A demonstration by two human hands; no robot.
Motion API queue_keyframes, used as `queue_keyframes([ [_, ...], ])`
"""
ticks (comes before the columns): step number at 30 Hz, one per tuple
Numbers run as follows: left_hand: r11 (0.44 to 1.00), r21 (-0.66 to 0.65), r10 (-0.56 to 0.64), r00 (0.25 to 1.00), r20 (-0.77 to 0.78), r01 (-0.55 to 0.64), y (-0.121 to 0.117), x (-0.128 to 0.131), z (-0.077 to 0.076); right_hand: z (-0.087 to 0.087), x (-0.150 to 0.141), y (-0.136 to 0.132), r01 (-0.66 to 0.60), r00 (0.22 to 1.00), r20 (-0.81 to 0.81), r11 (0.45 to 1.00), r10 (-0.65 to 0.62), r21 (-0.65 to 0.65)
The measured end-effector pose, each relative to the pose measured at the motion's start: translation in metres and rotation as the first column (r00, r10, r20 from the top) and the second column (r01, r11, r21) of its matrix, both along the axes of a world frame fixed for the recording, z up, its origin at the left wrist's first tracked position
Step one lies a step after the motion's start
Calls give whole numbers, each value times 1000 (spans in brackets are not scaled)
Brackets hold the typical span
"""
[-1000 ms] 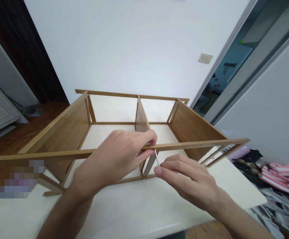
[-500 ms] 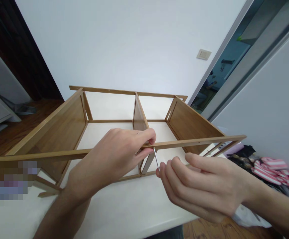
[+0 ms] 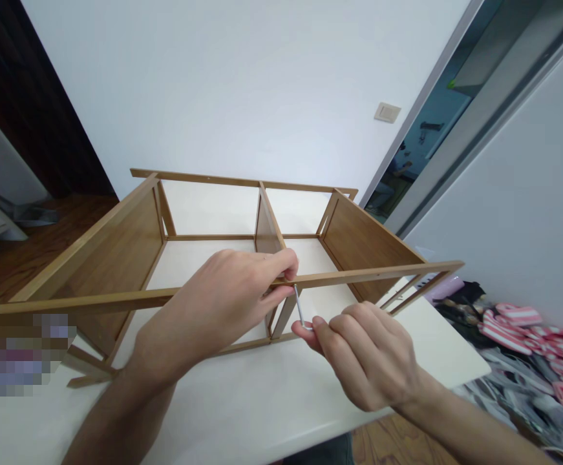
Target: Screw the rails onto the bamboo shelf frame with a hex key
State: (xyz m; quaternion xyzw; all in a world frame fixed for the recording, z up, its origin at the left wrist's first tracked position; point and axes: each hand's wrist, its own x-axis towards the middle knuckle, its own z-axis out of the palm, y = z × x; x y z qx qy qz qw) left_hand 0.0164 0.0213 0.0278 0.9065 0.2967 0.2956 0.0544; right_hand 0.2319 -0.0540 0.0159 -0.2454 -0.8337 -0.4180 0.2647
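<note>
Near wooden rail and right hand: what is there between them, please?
A thin metal rod with a bent lower end runs from the near wooden rail to the fingers of the right hand, as the head view shows.

Your head camera looks ahead and down, close to the wooden frame point(image 3: 359, 276); low left seems blurry.

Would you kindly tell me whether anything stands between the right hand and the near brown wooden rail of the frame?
Nothing visible is in the way. Only the thin silver metal rod in the right hand spans the gap, its tip at the near brown wooden rail; the left hand grips the rail just beside that tip.
</note>
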Motion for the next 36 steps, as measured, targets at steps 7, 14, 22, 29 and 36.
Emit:
queue_keyframes([
  [7,1000,14,8,1000,3,-8,0,1,-1,-51,-32,-9,99,833,-535,989,-141,-107],
  [14,1000,9,8,1000,3,-8,1,0,0,-62,-44,-12,106,709,-680,981,-189,-162],
  [22,999,48,17,1000,8,-18,1,0,-4,-14,-19,-17,220,941,-213,953,-264,-207],
  [29,998,58,17,1000,5,-18,1,0,-3,-4,-20,-18,222,965,-91,954,-244,-200],
  [36,998,52,22,1000,3,-22,1,0,-3,-27,-36,-22,246,890,-326,937,-319,-247],
])
